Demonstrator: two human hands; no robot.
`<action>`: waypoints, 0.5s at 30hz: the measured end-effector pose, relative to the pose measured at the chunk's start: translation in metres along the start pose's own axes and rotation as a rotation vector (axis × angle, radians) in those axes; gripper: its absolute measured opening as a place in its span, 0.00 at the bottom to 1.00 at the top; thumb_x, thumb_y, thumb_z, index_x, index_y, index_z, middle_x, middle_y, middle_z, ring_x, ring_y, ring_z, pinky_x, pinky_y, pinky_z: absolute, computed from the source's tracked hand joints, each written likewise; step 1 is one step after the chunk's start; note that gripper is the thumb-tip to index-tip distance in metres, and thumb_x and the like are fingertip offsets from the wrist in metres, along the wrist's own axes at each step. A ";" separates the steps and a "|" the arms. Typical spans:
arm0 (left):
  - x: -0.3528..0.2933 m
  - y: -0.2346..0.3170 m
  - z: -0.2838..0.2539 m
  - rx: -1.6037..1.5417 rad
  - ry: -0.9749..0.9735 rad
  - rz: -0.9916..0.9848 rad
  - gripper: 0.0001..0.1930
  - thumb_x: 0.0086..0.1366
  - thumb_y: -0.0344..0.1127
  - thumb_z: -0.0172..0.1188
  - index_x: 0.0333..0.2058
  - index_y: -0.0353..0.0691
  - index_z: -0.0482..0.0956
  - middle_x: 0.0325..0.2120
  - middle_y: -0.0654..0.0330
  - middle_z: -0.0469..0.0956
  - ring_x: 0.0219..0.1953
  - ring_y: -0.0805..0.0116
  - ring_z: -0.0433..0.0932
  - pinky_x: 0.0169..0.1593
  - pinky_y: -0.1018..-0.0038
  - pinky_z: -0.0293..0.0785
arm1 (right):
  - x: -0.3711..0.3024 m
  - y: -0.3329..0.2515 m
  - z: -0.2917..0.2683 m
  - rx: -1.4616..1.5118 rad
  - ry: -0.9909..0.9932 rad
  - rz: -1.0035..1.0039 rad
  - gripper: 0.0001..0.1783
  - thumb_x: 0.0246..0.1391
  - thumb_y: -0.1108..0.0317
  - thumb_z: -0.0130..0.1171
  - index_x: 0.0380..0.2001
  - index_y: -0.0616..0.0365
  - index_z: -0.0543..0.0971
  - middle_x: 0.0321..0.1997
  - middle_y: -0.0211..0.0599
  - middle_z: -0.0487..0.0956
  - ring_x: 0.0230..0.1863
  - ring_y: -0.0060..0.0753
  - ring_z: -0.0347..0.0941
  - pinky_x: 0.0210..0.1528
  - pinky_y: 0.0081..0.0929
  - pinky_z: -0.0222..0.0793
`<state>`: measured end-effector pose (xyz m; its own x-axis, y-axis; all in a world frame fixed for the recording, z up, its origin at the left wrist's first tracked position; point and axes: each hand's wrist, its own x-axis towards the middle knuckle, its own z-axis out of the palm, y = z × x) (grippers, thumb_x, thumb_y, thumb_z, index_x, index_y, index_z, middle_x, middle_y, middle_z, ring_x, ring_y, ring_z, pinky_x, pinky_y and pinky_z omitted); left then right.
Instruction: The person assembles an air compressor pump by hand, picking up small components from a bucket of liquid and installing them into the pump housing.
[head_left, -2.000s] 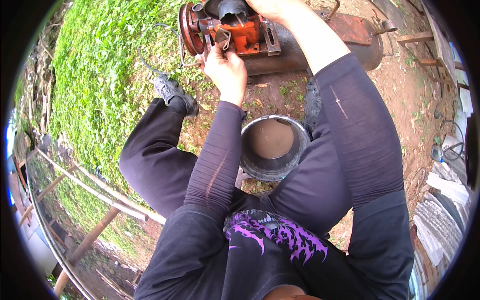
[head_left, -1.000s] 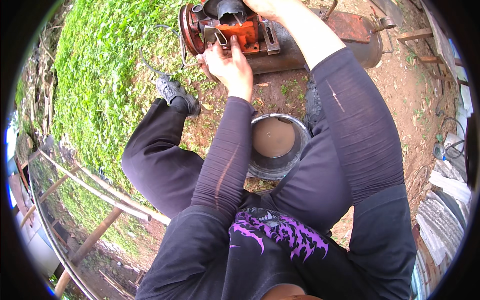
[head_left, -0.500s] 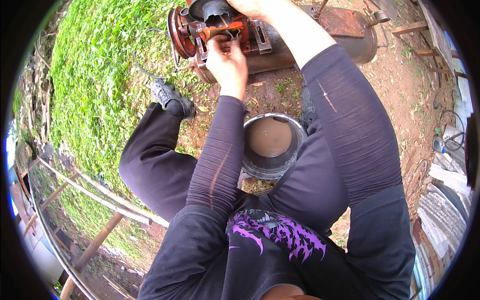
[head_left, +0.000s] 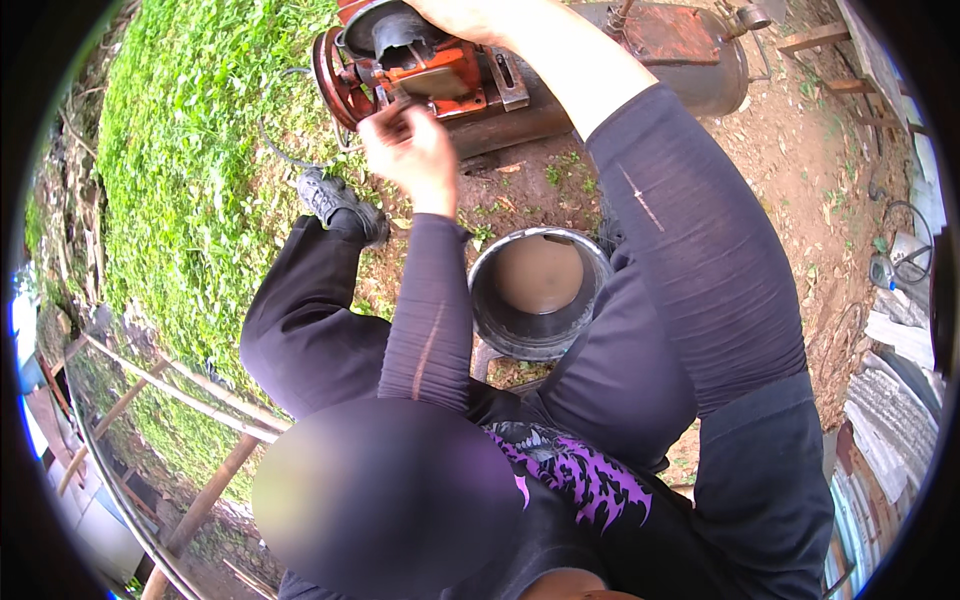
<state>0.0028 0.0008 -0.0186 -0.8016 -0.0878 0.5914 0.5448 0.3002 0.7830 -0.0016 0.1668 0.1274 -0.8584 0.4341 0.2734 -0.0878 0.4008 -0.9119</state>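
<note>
An old red air compressor with a rusty cylindrical tank (head_left: 520, 130) lies across the top of the view. My left hand (head_left: 412, 150) is just below its red body (head_left: 440, 85), near the red pulley wheel (head_left: 335, 80). Its fingers are curled together and blurred; what they pinch, if anything, is too small to make out. At the top edge, my right hand (head_left: 465, 15) is against a dark, round, broken-edged part (head_left: 400, 45) above the red body. The frame cuts off its fingers. Between my legs stands a black bucket (head_left: 490, 320) holding brown, murky liquid (head_left: 540, 275).
Green grass (head_left: 200, 160) spreads to the left, with a bamboo fence (head_left: 205, 490) at the lower left. Brown soil (head_left: 770, 200) lies to the right, beside corrugated roofing sheets (head_left: 885, 415) and a black cable (head_left: 915, 240). A blurred dark round patch covers part of the lower view.
My left hand has drawn back from the opening in the red body, down and to the left. My right hand stays by the dark part. The view has shifted slightly.
</note>
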 end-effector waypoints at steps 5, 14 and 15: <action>-0.023 0.010 0.042 0.102 -0.204 0.081 0.07 0.53 0.26 0.67 0.28 0.34 0.77 0.25 0.53 0.81 0.26 0.57 0.80 0.34 0.65 0.77 | 0.001 0.001 0.001 0.049 -0.023 -0.090 0.29 0.62 0.58 0.59 0.59 0.68 0.71 0.47 0.50 0.82 0.50 0.43 0.80 0.54 0.34 0.74; 0.009 0.008 -0.021 -0.052 0.089 -0.338 0.09 0.62 0.27 0.69 0.33 0.34 0.74 0.27 0.60 0.77 0.28 0.74 0.74 0.34 0.75 0.74 | -0.004 0.004 -0.004 0.045 -0.013 -0.063 0.27 0.63 0.59 0.59 0.57 0.69 0.72 0.44 0.45 0.83 0.48 0.36 0.81 0.54 0.31 0.74; 0.019 0.009 -0.023 0.040 0.137 -0.318 0.11 0.62 0.27 0.69 0.34 0.33 0.73 0.27 0.60 0.76 0.28 0.74 0.74 0.34 0.77 0.73 | -0.003 0.003 -0.004 0.057 -0.017 -0.081 0.27 0.63 0.59 0.59 0.57 0.69 0.72 0.43 0.45 0.83 0.48 0.34 0.80 0.54 0.31 0.74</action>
<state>-0.0020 -0.0199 0.0046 -0.8876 -0.3090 0.3417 0.2610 0.2738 0.9257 0.0030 0.1701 0.1254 -0.8555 0.3885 0.3423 -0.1856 0.3870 -0.9032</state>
